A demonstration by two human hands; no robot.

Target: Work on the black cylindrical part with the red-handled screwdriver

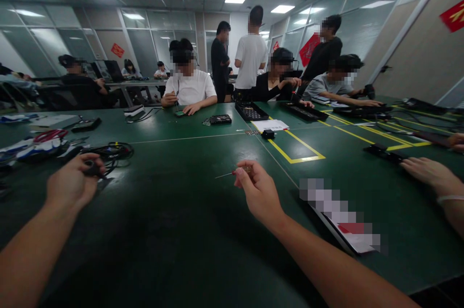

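Note:
My right hand [258,191] is closed around the amber handle of a slim screwdriver [225,175]. Its thin shaft points left from a red collar, above the green table. At the left, my left hand [74,182] grips a small black object [93,169] whose exact kind I cannot make out; a dark, flat end sticks out to the lower right. Just beyond that hand lies a tangle of black cables [118,152]. The two hands are well apart.
The green table [163,250] carries a partly blurred booklet [340,221] at right, a small black box [268,134], a black parts case [251,110] and yellow tape rectangles [308,159]. A co-worker's hand [429,172] rests at right. Several people sit opposite.

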